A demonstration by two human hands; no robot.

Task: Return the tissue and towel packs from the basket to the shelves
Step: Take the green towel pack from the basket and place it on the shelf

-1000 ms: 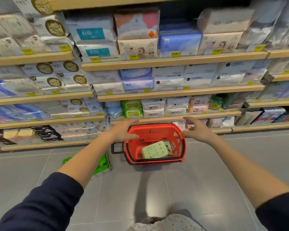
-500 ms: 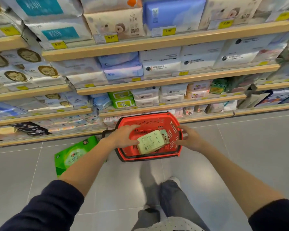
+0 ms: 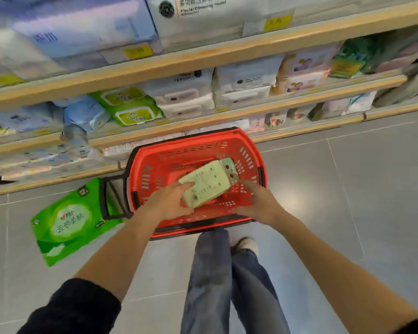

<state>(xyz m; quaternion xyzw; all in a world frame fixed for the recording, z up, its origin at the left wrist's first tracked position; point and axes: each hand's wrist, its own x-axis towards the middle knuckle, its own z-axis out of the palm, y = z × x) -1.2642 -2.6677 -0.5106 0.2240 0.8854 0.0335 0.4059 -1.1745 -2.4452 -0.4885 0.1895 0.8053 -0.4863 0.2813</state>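
Pale-green pack [image 3: 209,183] mid red basket [image 3: 179,160], pickup step: left hand [image 3: 171,201] curls round its near end, right hand [image 3: 260,201] alongside, grip unclear; next lift clear, shelve.

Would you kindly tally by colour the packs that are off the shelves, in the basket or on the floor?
pale green pack, in the red basket: 1
bright green pack, on the floor: 1
Total: 2
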